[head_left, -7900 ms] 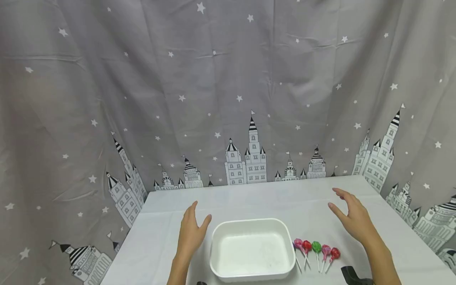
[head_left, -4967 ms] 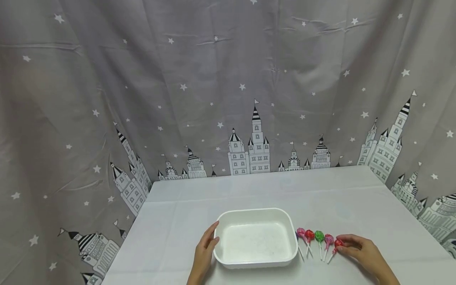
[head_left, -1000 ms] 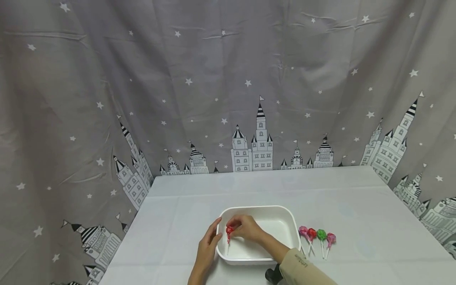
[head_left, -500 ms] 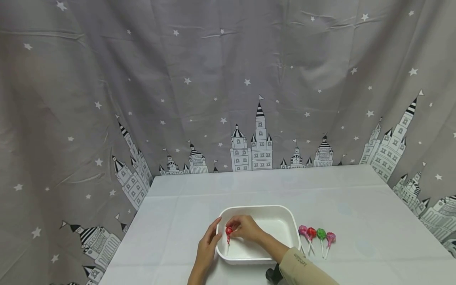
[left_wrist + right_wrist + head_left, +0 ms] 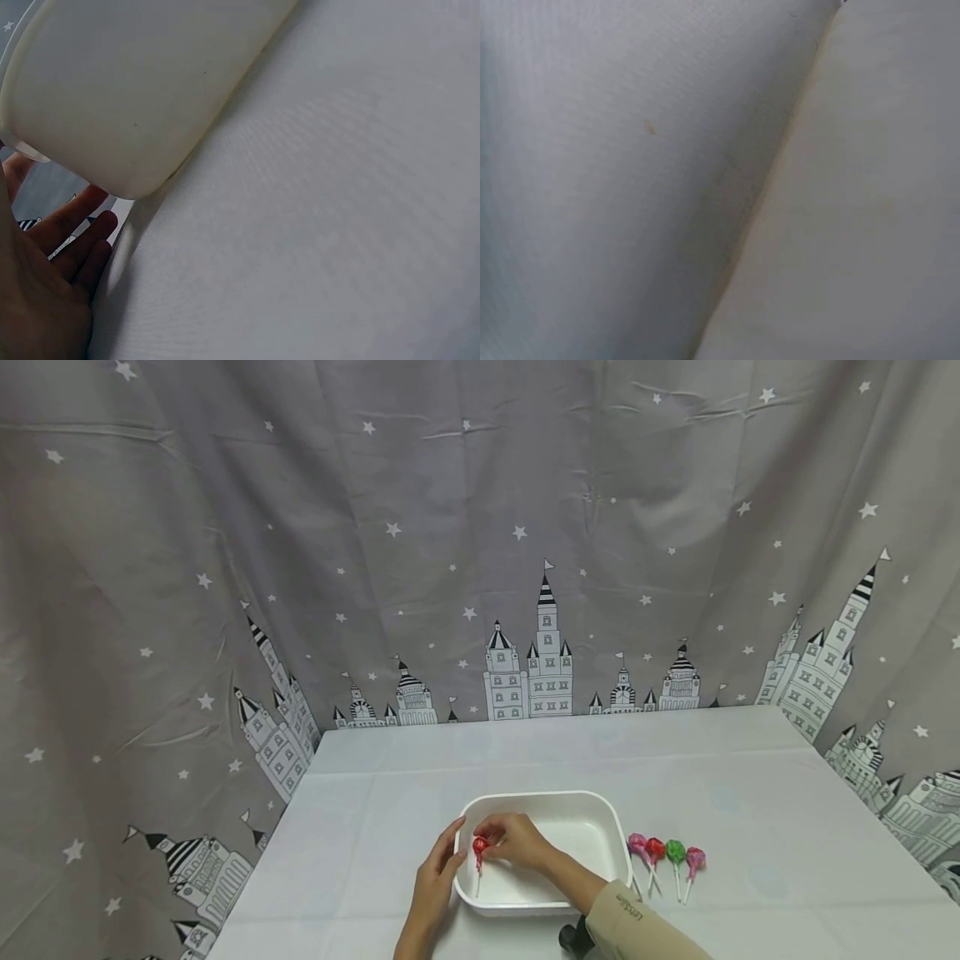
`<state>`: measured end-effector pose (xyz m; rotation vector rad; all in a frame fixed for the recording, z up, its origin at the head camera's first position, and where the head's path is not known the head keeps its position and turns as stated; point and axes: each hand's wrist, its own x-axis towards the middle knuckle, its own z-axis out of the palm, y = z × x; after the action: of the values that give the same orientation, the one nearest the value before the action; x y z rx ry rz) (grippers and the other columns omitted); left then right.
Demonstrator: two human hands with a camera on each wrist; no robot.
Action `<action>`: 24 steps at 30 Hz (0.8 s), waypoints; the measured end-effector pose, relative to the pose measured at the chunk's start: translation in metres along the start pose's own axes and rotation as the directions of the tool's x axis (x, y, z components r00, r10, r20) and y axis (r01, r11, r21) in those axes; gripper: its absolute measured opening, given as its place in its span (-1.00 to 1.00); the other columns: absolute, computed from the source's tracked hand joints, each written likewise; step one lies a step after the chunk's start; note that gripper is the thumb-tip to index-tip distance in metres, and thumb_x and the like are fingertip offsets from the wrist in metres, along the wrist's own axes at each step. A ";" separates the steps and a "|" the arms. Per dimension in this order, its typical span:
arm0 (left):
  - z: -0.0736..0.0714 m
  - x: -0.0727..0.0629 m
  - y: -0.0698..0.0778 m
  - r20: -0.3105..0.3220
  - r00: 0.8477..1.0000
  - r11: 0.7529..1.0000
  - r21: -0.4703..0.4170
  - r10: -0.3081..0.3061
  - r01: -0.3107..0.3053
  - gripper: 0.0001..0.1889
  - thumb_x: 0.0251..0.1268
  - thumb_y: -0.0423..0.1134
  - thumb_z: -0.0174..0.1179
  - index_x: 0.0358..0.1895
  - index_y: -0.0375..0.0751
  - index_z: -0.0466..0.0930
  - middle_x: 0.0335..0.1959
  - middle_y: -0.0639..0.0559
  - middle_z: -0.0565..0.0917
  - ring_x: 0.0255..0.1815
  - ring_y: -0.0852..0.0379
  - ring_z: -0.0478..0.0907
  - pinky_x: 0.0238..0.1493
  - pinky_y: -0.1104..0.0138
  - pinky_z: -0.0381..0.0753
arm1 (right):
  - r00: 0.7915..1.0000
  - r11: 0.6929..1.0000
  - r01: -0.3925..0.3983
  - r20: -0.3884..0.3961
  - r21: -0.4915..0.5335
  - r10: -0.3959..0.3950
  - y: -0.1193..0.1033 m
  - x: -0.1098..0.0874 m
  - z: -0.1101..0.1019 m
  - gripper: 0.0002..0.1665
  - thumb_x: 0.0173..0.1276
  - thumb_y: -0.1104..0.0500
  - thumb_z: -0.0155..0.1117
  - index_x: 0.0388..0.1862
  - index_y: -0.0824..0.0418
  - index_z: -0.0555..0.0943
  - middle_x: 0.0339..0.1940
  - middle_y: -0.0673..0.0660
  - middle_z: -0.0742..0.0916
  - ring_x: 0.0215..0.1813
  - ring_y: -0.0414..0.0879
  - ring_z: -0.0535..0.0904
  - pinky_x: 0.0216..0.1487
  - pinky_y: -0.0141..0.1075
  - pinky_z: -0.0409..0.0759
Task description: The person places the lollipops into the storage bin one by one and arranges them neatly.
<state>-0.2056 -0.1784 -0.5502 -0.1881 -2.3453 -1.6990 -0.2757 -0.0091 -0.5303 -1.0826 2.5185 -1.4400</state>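
Now, reading left to right with the tray as clock face and the curtain at twelve. Left hand at nine o'clock, thumb and fingers loosely parted along the rim; its wrist view shows the fingers slightly bent near a tray corner, apparently steadying rather than clasping. White tray on the white tabletop. Inside, also at nine, just beside the wall: red lollipop, stick towards six. Change: that lollipop, at the row's outer end in an earlier view, is now in the tray; across the last half second, hardly any shift. I read it as one piece brought over, pinch not yet let go. Right hand reaches in from five o'clock, thumb and fingers drawn together on the lollipop's head; firmness cannot be told. Tan sleeve crosses near the tray's five o'clock corner, black object under it.

Outside, at three: a white stick hard by the wall, its head mostly hidden, then inner pink lollipop, second red lollipop, green lollipop, outer pink lollipop.

Edges: tightest at nine, between lollipop and wall. Tray floor lies open towards two and three. Row's inner end crowds the wall; beyond its outer end, the tabletop gives ample room.
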 end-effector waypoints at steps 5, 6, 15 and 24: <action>-0.003 -0.003 0.021 0.004 1.000 1.000 -0.014 -0.007 0.007 -0.57 0.34 -0.31 0.04 0.27 -0.15 0.37 0.26 -0.23 0.37 0.24 -0.15 0.32 0.23 0.07 0.29 | 1.000 1.000 0.004 -0.020 -0.018 -0.004 -0.001 0.000 -0.002 -0.64 -0.05 0.42 0.43 -0.19 0.36 0.63 -0.32 0.16 0.71 -0.37 -0.06 0.61 -0.34 -0.47 0.55; -0.004 -0.003 0.026 0.005 1.000 1.000 -0.012 -0.009 0.009 -0.57 0.34 -0.32 0.04 0.27 -0.18 0.36 0.26 -0.25 0.37 0.24 -0.16 0.31 0.23 0.07 0.28 | 1.000 1.000 0.002 -0.025 -0.019 -0.003 -0.002 0.000 -0.003 -0.63 -0.06 0.42 0.43 -0.19 0.36 0.62 -0.31 0.18 0.71 -0.36 -0.05 0.61 -0.34 -0.47 0.55; -0.004 -0.006 0.042 0.012 0.999 0.999 0.006 -0.037 0.037 -0.58 0.33 -0.35 0.04 0.26 -0.25 0.36 0.22 -0.29 0.40 0.21 -0.17 0.36 0.21 0.05 0.32 | 0.998 1.000 -0.011 -0.070 0.022 0.013 -0.017 -0.003 -0.017 -0.68 0.00 0.44 0.37 -0.19 0.34 0.63 -0.26 0.19 0.71 -0.28 0.05 0.63 -0.24 -0.31 0.62; 0.000 0.000 0.003 -0.009 1.000 1.000 0.004 -0.013 0.013 -0.57 0.35 -0.24 0.05 0.28 -0.07 0.36 0.22 -0.18 0.43 0.21 -0.09 0.38 0.21 0.13 0.35 | 0.992 0.994 -0.024 -0.119 0.109 0.037 -0.068 -0.014 -0.051 -0.69 0.10 0.30 0.38 -0.13 0.24 0.62 -0.18 0.09 0.70 -0.15 0.03 0.60 -0.17 -0.25 0.62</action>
<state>-0.2054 -0.1774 -0.5474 -0.1652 -2.3486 -1.6975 -0.2467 0.0149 -0.4526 -0.9633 2.4895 -1.6595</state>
